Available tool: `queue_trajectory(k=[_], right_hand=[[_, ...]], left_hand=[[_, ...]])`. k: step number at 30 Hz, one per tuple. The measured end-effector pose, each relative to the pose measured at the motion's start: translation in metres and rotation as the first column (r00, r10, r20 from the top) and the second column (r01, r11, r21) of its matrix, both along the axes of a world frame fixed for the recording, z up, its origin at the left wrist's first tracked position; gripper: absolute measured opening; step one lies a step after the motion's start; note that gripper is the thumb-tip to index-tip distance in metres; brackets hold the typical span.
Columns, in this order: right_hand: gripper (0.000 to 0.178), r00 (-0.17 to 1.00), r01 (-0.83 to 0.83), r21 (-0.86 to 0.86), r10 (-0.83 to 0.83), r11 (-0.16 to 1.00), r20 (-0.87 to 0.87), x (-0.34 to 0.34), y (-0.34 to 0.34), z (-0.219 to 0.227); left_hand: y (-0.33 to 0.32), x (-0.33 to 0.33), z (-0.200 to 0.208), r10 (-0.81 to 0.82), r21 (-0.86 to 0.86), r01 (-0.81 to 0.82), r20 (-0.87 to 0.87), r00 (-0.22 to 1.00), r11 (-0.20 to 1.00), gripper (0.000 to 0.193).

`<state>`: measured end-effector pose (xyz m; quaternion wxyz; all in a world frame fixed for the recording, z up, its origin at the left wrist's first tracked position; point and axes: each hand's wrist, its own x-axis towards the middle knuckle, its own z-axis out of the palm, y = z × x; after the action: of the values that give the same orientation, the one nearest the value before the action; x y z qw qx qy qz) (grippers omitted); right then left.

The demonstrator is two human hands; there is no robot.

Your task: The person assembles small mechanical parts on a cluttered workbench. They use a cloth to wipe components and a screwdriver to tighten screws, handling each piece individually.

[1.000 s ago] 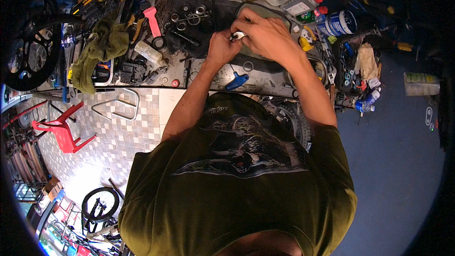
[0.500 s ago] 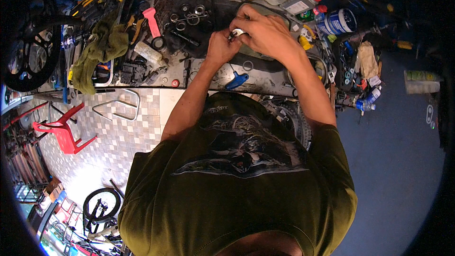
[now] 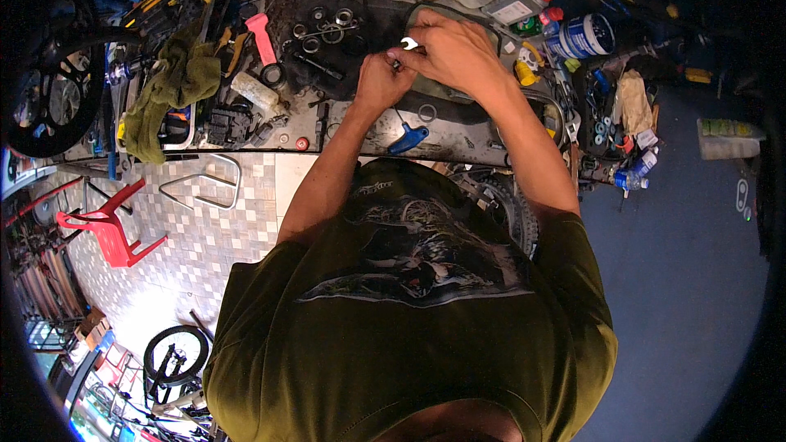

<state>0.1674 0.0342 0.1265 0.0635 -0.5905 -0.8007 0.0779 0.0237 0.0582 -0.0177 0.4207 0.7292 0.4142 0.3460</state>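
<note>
Over the workbench, my right hand [image 3: 460, 51] is closed on an open-ended wrench [image 3: 408, 43], whose bright jaw sticks out past the fingers. Just left of it, my left hand [image 3: 381, 83] pinches a small metal part [image 3: 396, 64], mostly hidden by the fingertips, so its kind is unclear. The two hands almost meet. Below them on the bench lie a blue-handled hex key [image 3: 408, 139] and a thin metal ring [image 3: 426, 113]. To the left, a dark mat carries several bearing-like rings [image 3: 344, 16].
A pink-handled tool [image 3: 260, 37], a green cloth [image 3: 176, 74] and a white bottle [image 3: 255, 92] crowd the bench's left. Bottles [image 3: 520, 5], a blue-and-white tub [image 3: 583, 37] and small parts fill its right. A red chair [image 3: 110, 225] stands on the tiled floor, lower left.
The wrench jaw has shifted slightly up and away from the small part, and my right hand has turned a little. My left hand stays nearly in place.
</note>
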Motion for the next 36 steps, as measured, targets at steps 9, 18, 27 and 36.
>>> queue_trajectory(k=[9,18,27,36], right_hand=[[0.027,0.984,-0.117,-0.029,0.112,0.993,-0.139,0.003,-0.009,0.010],[0.023,0.992,-0.054,0.002,0.054,0.999,-0.111,0.002,-0.005,0.008],[0.021,0.986,-0.088,-0.049,0.080,0.995,-0.143,0.000,-0.007,0.018],[0.024,0.998,-0.028,-0.037,0.026,0.999,-0.056,0.003,-0.001,0.009]], left_hand=[[-0.002,0.001,-0.001,0.028,-0.003,-0.028,0.131,0.991,1.000,0.030],[-0.001,0.002,0.000,0.032,-0.019,-0.030,0.113,0.993,0.999,0.024],[-0.001,0.000,-0.002,0.021,-0.020,-0.019,0.092,0.996,1.000,0.028],[-0.002,0.005,-0.001,0.040,-0.004,-0.040,0.178,0.983,0.999,0.026]])
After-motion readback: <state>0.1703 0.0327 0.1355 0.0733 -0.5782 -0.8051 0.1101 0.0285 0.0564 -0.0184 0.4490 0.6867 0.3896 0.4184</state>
